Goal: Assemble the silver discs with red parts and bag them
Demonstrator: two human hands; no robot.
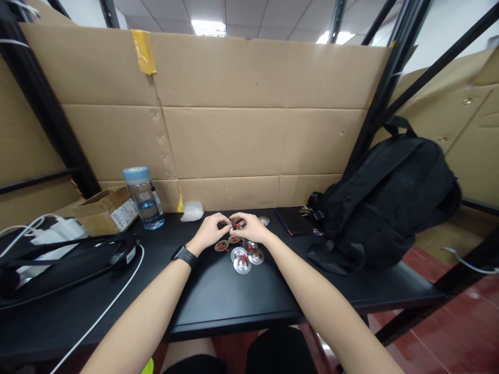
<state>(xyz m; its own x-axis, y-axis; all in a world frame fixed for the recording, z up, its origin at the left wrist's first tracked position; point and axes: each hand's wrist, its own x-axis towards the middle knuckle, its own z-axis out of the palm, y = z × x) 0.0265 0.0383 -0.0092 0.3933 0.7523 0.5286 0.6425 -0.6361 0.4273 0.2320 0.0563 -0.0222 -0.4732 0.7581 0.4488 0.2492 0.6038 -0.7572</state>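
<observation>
Small silver finger cymbals with red loops lie in a loose cluster on the black table, with the nearest finger cymbal (242, 264) at the front of the group. Above the back of this cluster, my left hand (211, 232) and my right hand (251, 228) meet with bent fingers. Between their fingertips is a finger cymbal (234, 224), tilted and partly covered by the fingers. My left wrist wears a dark watch (184, 255). Just behind my right hand lies another cymbal (264, 221).
A water bottle (145, 200) and an opened cardboard box (103, 210) stand at the left, near a black bag (89, 265) and white cable (117, 296). To the right are a dark phone-like slab (291, 222) and black backpack (390, 192). Cardboard (222, 140) walls the back.
</observation>
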